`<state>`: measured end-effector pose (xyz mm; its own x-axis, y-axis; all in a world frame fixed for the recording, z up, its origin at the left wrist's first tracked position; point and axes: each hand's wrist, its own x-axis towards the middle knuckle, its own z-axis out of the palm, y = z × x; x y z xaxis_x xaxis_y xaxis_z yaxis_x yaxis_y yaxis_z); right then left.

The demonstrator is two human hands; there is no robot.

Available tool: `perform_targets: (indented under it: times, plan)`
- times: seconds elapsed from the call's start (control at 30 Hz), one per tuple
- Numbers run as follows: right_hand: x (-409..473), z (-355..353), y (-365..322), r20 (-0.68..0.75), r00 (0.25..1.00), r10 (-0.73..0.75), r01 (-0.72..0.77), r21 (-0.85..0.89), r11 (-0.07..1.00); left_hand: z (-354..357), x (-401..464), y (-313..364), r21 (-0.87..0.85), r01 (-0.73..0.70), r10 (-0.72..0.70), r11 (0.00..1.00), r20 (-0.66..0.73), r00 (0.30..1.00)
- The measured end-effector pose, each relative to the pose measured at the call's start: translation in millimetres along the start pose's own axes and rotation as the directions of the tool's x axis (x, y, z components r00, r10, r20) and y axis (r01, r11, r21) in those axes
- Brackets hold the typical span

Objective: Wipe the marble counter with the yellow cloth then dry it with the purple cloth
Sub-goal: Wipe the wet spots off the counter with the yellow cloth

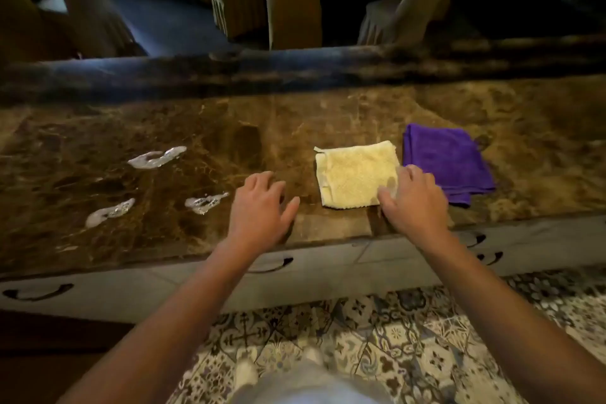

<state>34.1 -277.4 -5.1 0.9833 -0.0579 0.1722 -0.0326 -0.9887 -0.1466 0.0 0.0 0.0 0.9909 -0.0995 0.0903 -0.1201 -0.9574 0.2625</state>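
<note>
A folded yellow cloth [354,170] lies flat on the brown marble counter [328,115]. A folded purple cloth [446,157] lies just to its right, touching it. My right hand [413,200] rests over the yellow cloth's near right corner, fingers spread on it, not gripping. My left hand [259,207] hovers open over bare marble to the left of the yellow cloth. Three white foamy spills [157,157], [205,203], [110,211] sit on the counter's left half.
A raised dark marble ledge [295,69] runs along the counter's far side, with chairs [292,0] beyond it. Grey drawers with cut-out handles [272,267] front the counter. Patterned floor tiles [393,338] lie below.
</note>
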Motion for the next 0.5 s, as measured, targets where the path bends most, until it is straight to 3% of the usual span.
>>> perform_targets:
  times: [0.1,0.3,0.4,0.5]
  plan:
    - [26.0,9.7,8.6,0.054,0.994,0.099,-0.09,-0.157,0.983,17.1,42.8,18.8,0.097,0.041,-0.049,0.994,0.078,0.996]
    - [40.9,20.8,5.7,0.064,0.99,0.127,-0.11,-0.215,0.97,46.8,88.5,58.9,0.112,0.112,-0.124,0.987,0.106,0.987]
    - [39.5,21.9,1.1,0.076,0.99,0.115,-0.101,-0.168,0.981,51.5,97.1,74.8,0.058,0.173,-0.18,0.983,0.151,0.972]
    - [42.9,20.8,-2.2,0.159,0.975,0.156,-0.157,-0.008,0.988,50.7,103.9,83.8,-0.009,0.215,-0.206,0.976,0.263,0.943]
